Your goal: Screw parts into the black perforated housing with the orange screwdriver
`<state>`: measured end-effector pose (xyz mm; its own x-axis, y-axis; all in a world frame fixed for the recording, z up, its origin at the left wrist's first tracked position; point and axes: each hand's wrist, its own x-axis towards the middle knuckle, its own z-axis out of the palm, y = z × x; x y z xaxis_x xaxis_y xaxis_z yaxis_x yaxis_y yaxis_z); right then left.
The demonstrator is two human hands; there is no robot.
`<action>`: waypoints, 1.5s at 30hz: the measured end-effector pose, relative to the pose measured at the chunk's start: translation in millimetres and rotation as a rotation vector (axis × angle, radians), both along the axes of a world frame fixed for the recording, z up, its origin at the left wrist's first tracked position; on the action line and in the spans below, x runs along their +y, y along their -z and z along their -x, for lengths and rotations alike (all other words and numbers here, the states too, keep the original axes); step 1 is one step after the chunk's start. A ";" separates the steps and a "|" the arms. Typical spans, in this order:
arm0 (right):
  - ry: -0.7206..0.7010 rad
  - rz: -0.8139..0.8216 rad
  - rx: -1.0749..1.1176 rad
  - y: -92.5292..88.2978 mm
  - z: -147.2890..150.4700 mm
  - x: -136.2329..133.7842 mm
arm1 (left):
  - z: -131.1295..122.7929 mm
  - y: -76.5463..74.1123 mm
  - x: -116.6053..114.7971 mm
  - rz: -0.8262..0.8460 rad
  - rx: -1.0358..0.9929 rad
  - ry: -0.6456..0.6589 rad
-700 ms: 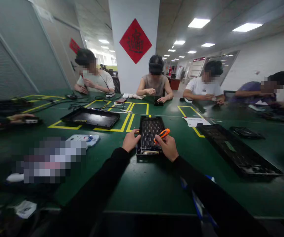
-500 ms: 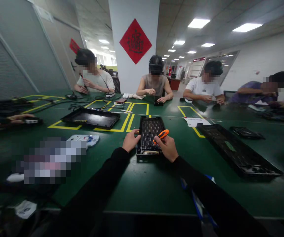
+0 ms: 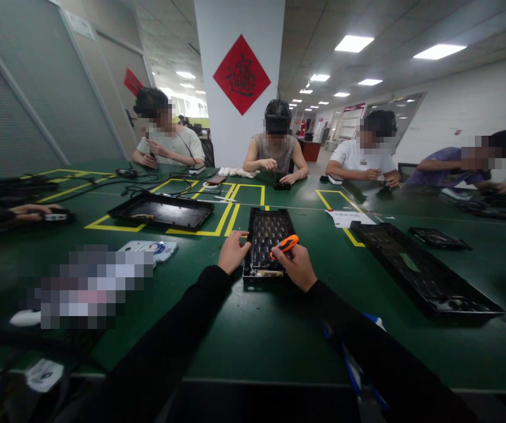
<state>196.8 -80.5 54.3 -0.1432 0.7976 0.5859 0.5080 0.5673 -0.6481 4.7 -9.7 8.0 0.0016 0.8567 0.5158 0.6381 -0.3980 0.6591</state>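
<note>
A narrow black plastic tray (image 3: 272, 222) with rows of small shapes across its floor lies lengthwise in front of me. My left hand (image 3: 232, 252) holds its left wall, with thumb and fingers at the edge. In my right hand (image 3: 300, 267) is an orange-and-black hand tool (image 3: 286, 243), slanting over the tray with its lower end down toward the inside. I cannot make out the tool's tip. A pale strip (image 3: 269, 273) lies along the tray's near end.
A long black tray (image 3: 438, 273) and a smaller black part (image 3: 438, 237) are to the right. Another shallow black tray (image 3: 165, 210) sits left of centre, near a clear plastic packet (image 3: 165, 251). Co-workers sit across the green table (image 3: 253, 346); someone's hand (image 3: 33, 210) reaches in from the left.
The orange-and-black tool and my right hand have shifted slightly left and down over the tray. My left hand stays at the tray's left wall.
</note>
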 end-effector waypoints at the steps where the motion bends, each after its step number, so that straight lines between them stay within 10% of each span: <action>1: -0.017 0.006 0.022 -1.1 1.3 -0.3 | -0.7 -2.6 -4.0 -0.021 -0.019 0.013; 13: -0.241 0.137 0.467 0.6 20.3 9.7 | 8.4 -20.5 -42.8 0.107 -0.078 0.513; 45: -0.271 0.164 0.436 9.4 18.3 10.4 | -1.9 -24.2 -47.4 0.067 0.063 0.507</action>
